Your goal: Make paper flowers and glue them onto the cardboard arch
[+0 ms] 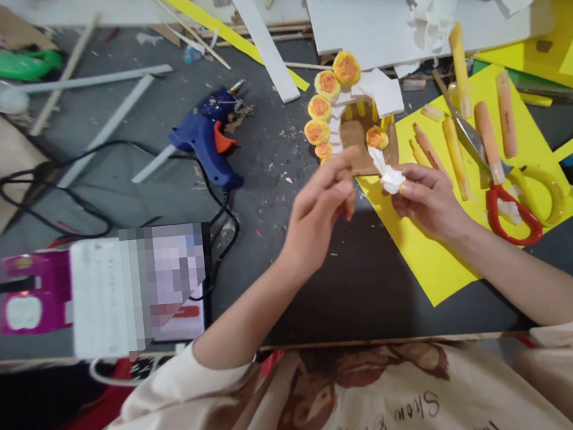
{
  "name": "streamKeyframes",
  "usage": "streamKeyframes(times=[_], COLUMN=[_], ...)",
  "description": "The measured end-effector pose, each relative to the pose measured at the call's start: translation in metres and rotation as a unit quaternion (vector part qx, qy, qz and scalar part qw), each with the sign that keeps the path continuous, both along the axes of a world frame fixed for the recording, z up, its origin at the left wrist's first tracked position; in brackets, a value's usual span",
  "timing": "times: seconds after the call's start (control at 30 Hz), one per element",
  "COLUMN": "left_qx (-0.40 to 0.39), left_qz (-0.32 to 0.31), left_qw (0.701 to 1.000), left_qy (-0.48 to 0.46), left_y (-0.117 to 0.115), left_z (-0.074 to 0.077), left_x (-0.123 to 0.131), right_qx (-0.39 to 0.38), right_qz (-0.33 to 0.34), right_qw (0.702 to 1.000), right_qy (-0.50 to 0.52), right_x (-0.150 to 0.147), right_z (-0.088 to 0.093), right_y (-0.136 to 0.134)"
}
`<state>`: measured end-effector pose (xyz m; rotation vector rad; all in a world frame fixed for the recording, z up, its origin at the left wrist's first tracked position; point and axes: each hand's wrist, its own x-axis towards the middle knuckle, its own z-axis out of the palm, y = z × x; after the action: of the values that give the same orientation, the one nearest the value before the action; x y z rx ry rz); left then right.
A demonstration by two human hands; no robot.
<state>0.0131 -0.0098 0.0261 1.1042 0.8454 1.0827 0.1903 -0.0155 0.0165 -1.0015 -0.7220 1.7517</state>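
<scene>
My right hand [428, 199] pinches a crumpled piece of white tissue [391, 180], with one twisted end pointing up. To its left is my left hand [319, 215], its fingers loosely bent and apart, with nothing seen in them; it is a little blurred. Just beyond both hands stands a small cardboard craft model [354, 139] with white steps along its side. Yellow-and-orange flower-like pieces [319, 108] line its left edge, and one similar piece [377, 138] sits inside near the tissue. My left fingertips partly cover the model's near edge.
A blue hot glue gun [206, 135] lies left, its cord looping across the table. Yellow paper [429, 269] on the right bears several crayon-like sticks [456, 158] and red-and-yellow scissors [515, 218]. A phone [178, 325] and a purple device [35, 290] sit front left. More tissue [433, 5] is at the back.
</scene>
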Motion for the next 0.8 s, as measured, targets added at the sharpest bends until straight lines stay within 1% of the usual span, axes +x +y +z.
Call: streamKeyframes(times=[0.03,0.1,0.23,0.33,0.47,0.63,0.7,0.8], left_qx=[-0.013,-0.011,0.049,0.091,0.142,0.183,0.206,0.26], left_qz=[-0.024,-0.033,-0.014,-0.002,0.007,-0.009,-0.014,-0.013], left_qw=[1.0,0.999,0.998,0.993,0.982,0.966,0.957,0.938], left_qy=[0.0,-0.001,0.027,0.07,0.123,0.183,0.204,0.228], left_y=[-0.003,-0.004,-0.003,-0.006,-0.009,-0.009,-0.009,-0.01], left_z=[-0.002,-0.009,-0.029,-0.037,-0.035,-0.023,-0.019,-0.017], left_x=[0.007,0.013,0.012,0.011,0.011,0.01,0.009,0.008], right_qx=[0.0,-0.004,-0.029,-0.035,-0.037,-0.027,-0.021,-0.012], right_qz=[0.004,0.016,0.034,0.042,0.038,0.027,0.025,0.024], right_qw=[1.0,1.0,0.999,0.999,0.998,0.999,0.999,0.999], right_qy=[0.003,0.007,0.006,-0.007,-0.019,-0.019,-0.019,-0.024], right_x=[0.0,0.001,0.001,0.001,0.0,-0.001,-0.001,-0.001], right_z=[0.0,-0.001,0.0,0.002,0.003,0.003,0.002,0.002], right_y=[0.0,0.0,0.001,0.002,0.003,0.002,0.002,0.0])
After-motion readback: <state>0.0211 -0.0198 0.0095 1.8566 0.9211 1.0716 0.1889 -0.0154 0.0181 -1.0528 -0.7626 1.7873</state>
